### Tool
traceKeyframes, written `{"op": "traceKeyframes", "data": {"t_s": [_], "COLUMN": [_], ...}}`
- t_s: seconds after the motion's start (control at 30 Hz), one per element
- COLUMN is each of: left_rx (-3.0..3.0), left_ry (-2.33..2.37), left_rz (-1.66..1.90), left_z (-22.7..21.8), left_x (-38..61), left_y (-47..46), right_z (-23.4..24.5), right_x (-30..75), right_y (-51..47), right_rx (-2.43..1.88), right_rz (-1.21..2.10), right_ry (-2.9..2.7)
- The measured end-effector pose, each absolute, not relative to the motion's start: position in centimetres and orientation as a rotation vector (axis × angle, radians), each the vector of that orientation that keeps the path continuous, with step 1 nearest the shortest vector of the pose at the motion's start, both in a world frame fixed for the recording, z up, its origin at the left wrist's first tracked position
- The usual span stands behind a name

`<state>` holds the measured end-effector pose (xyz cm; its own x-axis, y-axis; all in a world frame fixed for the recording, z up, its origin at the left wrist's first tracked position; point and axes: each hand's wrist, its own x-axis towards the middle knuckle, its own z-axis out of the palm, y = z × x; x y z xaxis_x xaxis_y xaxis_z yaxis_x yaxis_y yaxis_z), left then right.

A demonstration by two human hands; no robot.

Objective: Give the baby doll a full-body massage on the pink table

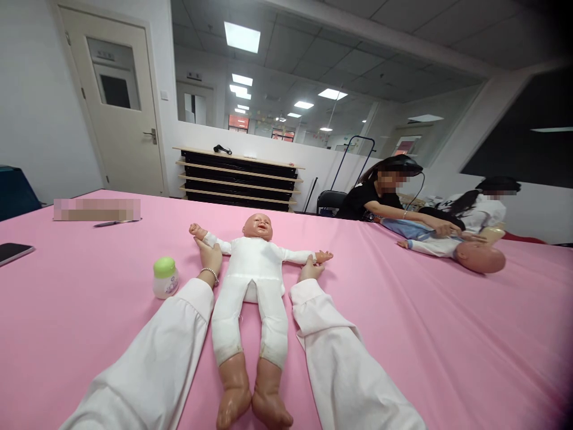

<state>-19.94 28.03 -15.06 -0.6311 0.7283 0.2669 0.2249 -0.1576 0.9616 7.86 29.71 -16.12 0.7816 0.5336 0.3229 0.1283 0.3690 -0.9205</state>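
Observation:
A baby doll (pixel 254 260) with a white cloth body lies on its back on the pink-covered table (pixel 385 352). Its head points away from me and its feet toward me, arms spread wide. My left hand (pixel 210 255), with a beaded bracelet at the wrist, is closed round the doll's arm on the left, near its small hand. On the other side my right hand (pixel 311 270) grips the opposite forearm just short of the doll's hand. Left of my left forearm stands a white jar (pixel 165 279) with a green lid.
A phone (pixel 14 253) lies at the left edge, and a pen-like object (pixel 117 223) rests farther back beside a blurred patch. At the right, a co-worker (pixel 380 191) leans over another doll (pixel 447 248); a second person (pixel 481 206) sits beyond.

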Motion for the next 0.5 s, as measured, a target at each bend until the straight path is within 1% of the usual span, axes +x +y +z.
{"op": "traceKeyframes", "data": {"t_s": [0.07,0.3,0.5], "left_rx": [1.001,1.001,1.033], "left_ry": [1.8,1.803,1.841], "left_rz": [1.79,1.771,1.851], "left_z": [-14.71,-13.97,-14.52], "left_x": [-19.81,-19.56,-19.66], "left_y": [27.81,27.29,27.81], "right_z": [-16.11,-15.69,-15.69], "right_x": [7.69,7.72,7.49], "right_y": [29.66,29.56,29.35], "right_rx": [-1.183,-1.205,-1.19], "right_rz": [0.319,0.382,0.314], "right_ry": [-0.582,-0.522,-0.581]}}
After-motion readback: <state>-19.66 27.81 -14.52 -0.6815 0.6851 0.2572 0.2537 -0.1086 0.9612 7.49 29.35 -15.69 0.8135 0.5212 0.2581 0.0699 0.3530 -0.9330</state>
